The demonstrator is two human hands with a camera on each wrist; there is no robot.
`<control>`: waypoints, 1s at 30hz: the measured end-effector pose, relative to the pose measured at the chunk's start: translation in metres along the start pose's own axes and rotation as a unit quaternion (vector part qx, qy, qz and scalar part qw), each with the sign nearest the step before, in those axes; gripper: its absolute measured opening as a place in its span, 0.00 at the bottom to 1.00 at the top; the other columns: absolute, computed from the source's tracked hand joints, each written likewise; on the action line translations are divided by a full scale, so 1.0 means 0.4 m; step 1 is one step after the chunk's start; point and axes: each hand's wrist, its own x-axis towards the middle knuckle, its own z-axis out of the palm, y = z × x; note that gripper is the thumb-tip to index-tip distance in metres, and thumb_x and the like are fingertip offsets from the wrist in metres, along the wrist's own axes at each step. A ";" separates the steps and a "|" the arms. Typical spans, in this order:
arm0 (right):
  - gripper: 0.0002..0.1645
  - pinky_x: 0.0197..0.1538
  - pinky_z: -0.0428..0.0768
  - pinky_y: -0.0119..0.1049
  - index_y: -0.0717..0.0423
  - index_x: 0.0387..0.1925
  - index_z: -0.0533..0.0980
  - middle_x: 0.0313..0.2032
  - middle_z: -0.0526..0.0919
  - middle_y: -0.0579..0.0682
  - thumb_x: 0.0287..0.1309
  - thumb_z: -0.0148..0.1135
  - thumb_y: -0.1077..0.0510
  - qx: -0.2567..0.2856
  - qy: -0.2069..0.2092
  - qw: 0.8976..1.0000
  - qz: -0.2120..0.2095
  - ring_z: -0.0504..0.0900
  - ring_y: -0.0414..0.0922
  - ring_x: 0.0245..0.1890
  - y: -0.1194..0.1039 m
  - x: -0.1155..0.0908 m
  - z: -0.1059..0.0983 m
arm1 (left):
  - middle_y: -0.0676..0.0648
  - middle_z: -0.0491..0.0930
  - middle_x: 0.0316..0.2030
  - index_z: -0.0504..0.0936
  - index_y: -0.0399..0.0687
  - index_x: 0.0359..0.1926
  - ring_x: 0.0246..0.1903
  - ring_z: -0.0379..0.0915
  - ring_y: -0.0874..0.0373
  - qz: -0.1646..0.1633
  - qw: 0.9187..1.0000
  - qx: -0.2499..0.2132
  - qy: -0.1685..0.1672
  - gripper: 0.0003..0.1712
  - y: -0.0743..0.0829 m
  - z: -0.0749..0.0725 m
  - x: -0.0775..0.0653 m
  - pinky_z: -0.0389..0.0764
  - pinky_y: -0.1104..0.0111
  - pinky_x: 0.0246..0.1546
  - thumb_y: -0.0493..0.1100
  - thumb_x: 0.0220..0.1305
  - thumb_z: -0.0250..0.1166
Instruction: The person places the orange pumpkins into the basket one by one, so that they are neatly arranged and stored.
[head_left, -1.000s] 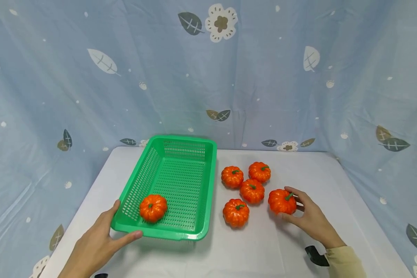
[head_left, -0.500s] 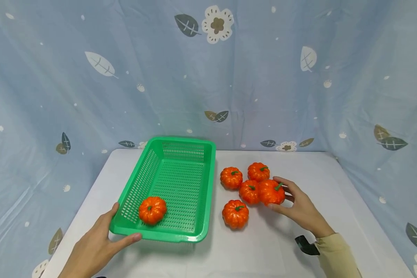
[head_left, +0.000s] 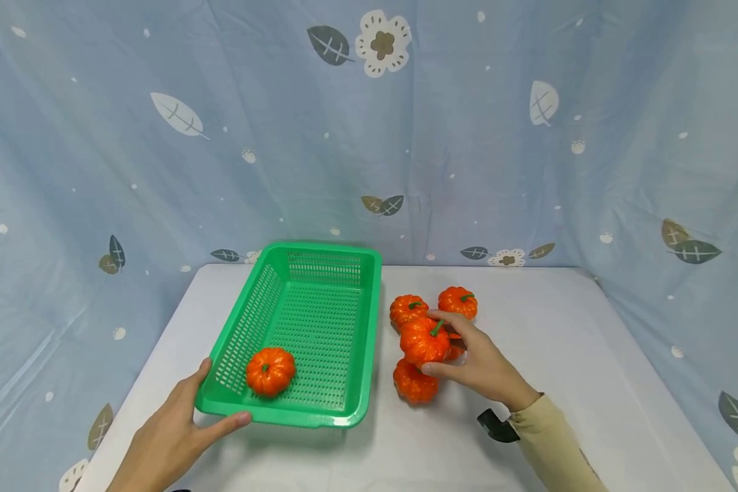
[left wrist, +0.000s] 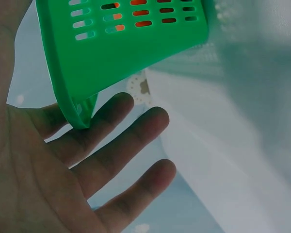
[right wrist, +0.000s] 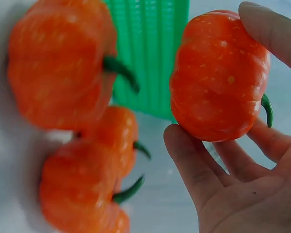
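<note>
My right hand (head_left: 486,365) holds a small orange pumpkin (head_left: 423,340) with a green stem, raised over others on the table. Thumb and fingertips grip its sides in the right wrist view, where the held pumpkin (right wrist: 220,77) hangs apart from the rest. At the near left corner of a green plastic basket (head_left: 374,328), my left hand (head_left: 166,430) touches the rim with thumb and fingers spread. The left wrist view shows straight fingers (left wrist: 131,141) against the rim's underside. One pumpkin (head_left: 270,372) lies inside the basket, near its front left.
Right of the basket, several pumpkins rest on the white table (head_left: 541,328): one at the back (head_left: 458,303), one near the basket (head_left: 408,309), one in front (head_left: 415,384), and one mostly hidden behind my right hand. A patterned blue curtain (head_left: 320,157) hangs behind.
My right hand has carried its pumpkin leftward from the right side, across the other pumpkins toward the basket. The left hand and basket have stayed in place.
</note>
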 end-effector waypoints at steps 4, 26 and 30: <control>0.51 0.57 0.81 0.45 0.39 0.72 0.67 0.66 0.71 0.39 0.48 0.81 0.42 0.031 -0.028 0.999 -0.003 0.77 0.45 0.60 -0.037 0.015 0.028 | 0.28 0.58 0.72 0.41 0.39 0.81 0.64 0.63 0.28 0.001 1.000 -0.002 0.003 0.71 -0.002 0.001 0.000 0.71 0.32 0.50 0.79 0.56 0.63; 0.47 0.65 0.74 0.39 0.43 0.72 0.64 0.68 0.67 0.38 0.55 0.75 0.40 -0.095 -0.151 0.968 -0.176 0.66 0.38 0.69 -0.214 0.122 0.136 | 0.27 0.59 0.71 0.42 0.40 0.81 0.64 0.63 0.28 0.008 1.000 -0.014 0.010 0.71 -0.009 0.007 -0.002 0.72 0.32 0.49 0.78 0.56 0.64; 0.47 0.62 0.76 0.35 0.44 0.72 0.64 0.68 0.66 0.41 0.57 0.74 0.40 -0.117 -0.176 0.957 -0.197 0.69 0.40 0.66 -0.231 0.137 0.146 | 0.27 0.59 0.71 0.41 0.40 0.81 0.64 0.63 0.27 0.003 1.000 -0.013 0.000 0.71 -0.006 0.005 0.000 0.73 0.33 0.48 0.78 0.55 0.64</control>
